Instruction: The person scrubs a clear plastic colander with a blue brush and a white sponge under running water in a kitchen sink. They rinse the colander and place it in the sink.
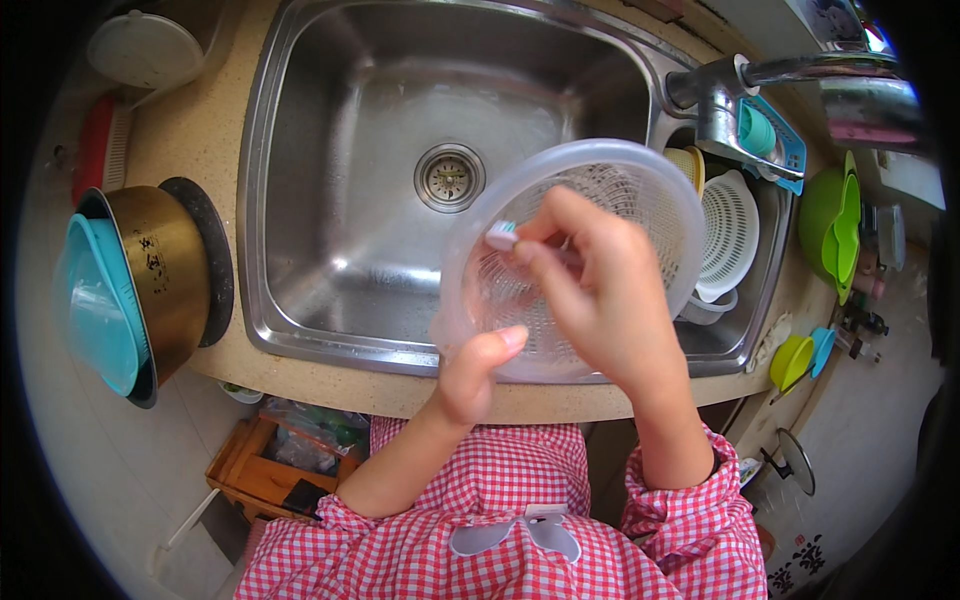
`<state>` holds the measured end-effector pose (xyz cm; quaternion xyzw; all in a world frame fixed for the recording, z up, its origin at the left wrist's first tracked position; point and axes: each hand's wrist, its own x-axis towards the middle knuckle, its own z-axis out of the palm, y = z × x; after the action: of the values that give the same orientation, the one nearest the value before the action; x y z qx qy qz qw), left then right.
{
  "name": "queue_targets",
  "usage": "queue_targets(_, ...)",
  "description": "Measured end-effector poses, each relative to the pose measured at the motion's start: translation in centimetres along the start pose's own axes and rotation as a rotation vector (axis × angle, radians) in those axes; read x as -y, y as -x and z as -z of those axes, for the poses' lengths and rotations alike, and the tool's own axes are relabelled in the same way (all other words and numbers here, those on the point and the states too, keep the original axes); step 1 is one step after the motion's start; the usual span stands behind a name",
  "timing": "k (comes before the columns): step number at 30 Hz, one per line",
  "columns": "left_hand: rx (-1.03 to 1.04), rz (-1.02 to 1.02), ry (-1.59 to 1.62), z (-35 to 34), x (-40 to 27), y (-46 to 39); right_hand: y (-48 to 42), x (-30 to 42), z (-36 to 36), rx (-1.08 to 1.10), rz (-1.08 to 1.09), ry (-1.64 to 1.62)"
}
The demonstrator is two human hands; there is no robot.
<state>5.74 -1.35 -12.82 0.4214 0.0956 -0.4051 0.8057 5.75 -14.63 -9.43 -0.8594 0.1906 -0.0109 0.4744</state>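
My left hand (pixel 472 375) grips the near left rim of a translucent plastic strainer basket (pixel 577 154), its thumb over the edge and its other fingers hidden behind the wall. The basket is tilted so that its mouth faces me, above the front right part of the stainless steel sink (pixel 360 195). Inside the mouth, my right hand (pixel 600 262) pinches a toothbrush by its head end; the white toothbrush head (pixel 502 235) has teal and white bristles. These lie close to the basket's left inner wall, though contact cannot be made out. Most of the toothbrush handle is hidden by my fingers.
A chrome faucet (pixel 716 97) rises at the sink's back right. White colanders (pixel 727 232) fill the side basin. On the left stand a gold-coloured pot (pixel 169 262) with a teal basin (pixel 101 300) and a red-backed brush (pixel 97 150). Green bowls (pixel 829 225) sit at right.
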Motion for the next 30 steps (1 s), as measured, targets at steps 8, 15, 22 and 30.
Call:
queue_targets(8,0.032,0.024,-0.002,1.1,-0.1,0.0,0.2,-0.3,-0.6,0.082,0.013,-0.049)
queue_targets(15,0.112,-0.077,-0.045,1.0,-0.8,-1.2,0.2,-0.7,-0.6,0.148,0.000,-0.134)
queue_targets(22,0.040,0.042,-0.024,1.5,-0.7,-0.9,-0.4,-0.4,-1.5,-0.181,0.001,-0.172)
queue_targets(30,-0.037,0.022,-0.056,0.8,-1.3,-0.6,-0.5,-0.5,-2.6,-0.296,-0.012,-0.240)
